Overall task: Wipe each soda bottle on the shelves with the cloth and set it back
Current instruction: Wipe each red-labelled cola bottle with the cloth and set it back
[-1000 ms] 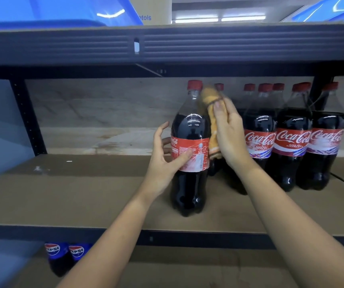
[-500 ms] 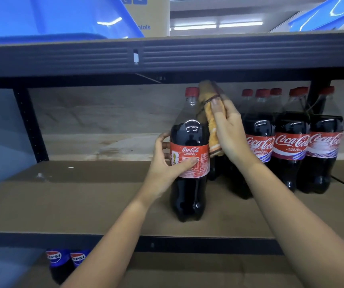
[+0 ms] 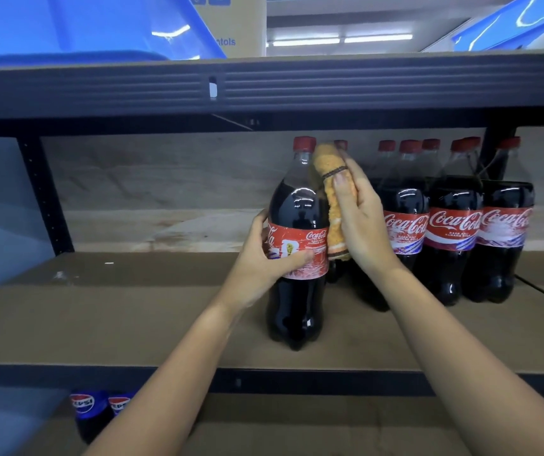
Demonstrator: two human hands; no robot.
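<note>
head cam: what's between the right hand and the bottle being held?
The orange cloth. In the head view the right hand presses it against the right side of the front cola bottle, which the left hand grips at the label.

Dark metal shelf beam [image 3: 362,87] across the upper frame, black perforated upright [image 3: 45,195] at left, brown board shelf [image 3: 132,311] through the middle, pale wood-grain back panel [image 3: 152,179] behind, fluorescent ceiling lights [image 3: 339,39] at top centre, blue bin [image 3: 76,24] upper left
</note>
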